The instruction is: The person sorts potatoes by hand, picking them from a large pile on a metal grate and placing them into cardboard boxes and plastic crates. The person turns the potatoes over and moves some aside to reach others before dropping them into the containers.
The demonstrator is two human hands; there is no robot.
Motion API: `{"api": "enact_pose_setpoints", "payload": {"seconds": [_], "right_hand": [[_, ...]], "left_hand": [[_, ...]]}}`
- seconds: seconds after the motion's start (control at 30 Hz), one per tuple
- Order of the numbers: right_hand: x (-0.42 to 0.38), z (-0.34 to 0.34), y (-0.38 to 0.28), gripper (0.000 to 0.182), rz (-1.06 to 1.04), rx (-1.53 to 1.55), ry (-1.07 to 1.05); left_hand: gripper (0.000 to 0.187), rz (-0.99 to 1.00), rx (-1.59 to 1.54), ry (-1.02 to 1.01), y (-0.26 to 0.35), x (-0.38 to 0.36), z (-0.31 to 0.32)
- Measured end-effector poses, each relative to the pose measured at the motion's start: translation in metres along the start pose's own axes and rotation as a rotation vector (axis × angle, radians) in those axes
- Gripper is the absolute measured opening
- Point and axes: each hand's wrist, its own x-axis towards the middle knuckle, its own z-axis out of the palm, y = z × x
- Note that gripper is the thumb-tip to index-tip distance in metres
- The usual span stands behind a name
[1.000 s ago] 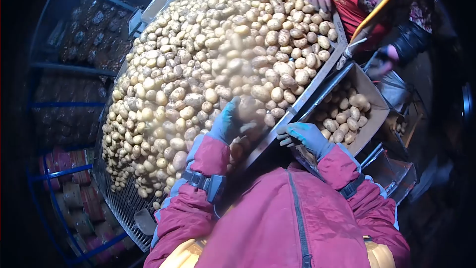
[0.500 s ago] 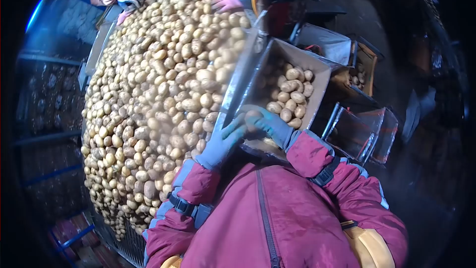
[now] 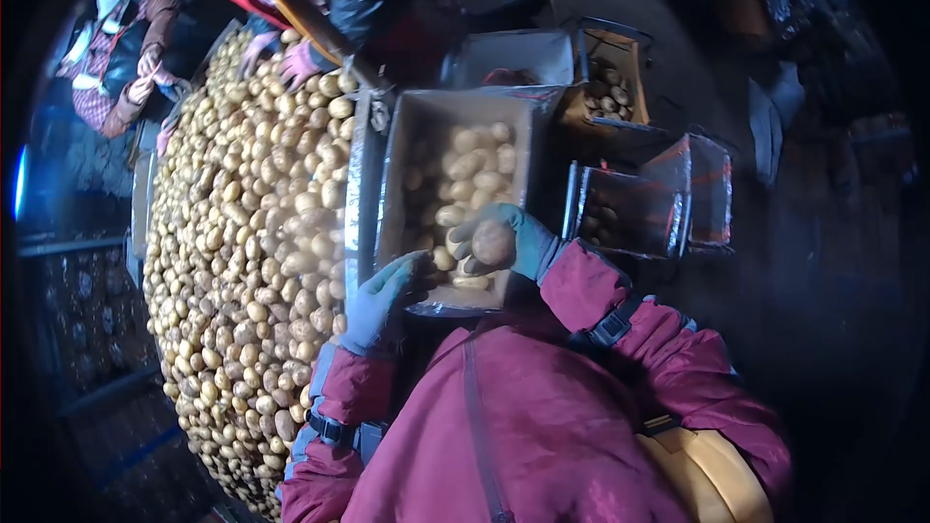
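Observation:
A potato (image 3: 493, 243) is held in my right hand (image 3: 523, 237), gloved in blue and green, over the near part of a box (image 3: 506, 108) with potatoes in it. Close by on the left, my left hand (image 3: 383, 298) is raised at the box's near left corner. Its gloved fingers point toward the right hand, and a dark shape beside the fingertips is too blurred to name. A large heap of potatoes (image 3: 242, 261) lies left of the box, behind a metal edge (image 3: 357, 194).
Co-workers' hands in pink gloves (image 3: 298, 65) touch the heap's far edge. Another person (image 3: 126, 68) stands at the far left. A yellow bar (image 3: 291, 0) slants above. More boxes stand right: one with potatoes (image 3: 607, 87), a foil-edged one (image 3: 712, 189), and a pale bin (image 3: 552, 50).
The view has turned, so the heap and box appear further left. My hands have moved apart, and the potato in my right hand now shows clearly over the box.

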Motion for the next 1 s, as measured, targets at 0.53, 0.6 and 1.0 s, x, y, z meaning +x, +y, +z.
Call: {"api": "enact_pose_setpoints", "payload": {"seconds": [0.53,0.6,1.0], "right_hand": [[-0.206,-0.058,-0.072,0.059,-0.554,-0.439,0.692],[-0.214,-0.057,-0.072,0.058,-0.592,-0.483,0.795],[-0.104,-0.048,-0.095,0.043,-0.316,-0.998,0.854]], "left_hand": [[0.04,0.043,0.13,0.148,-0.007,0.025,-0.05],[0.04,0.014,0.161,0.201,-0.008,0.023,-0.066],[0.035,0.186,0.403,0.887,-0.061,-0.067,-0.193]]}}
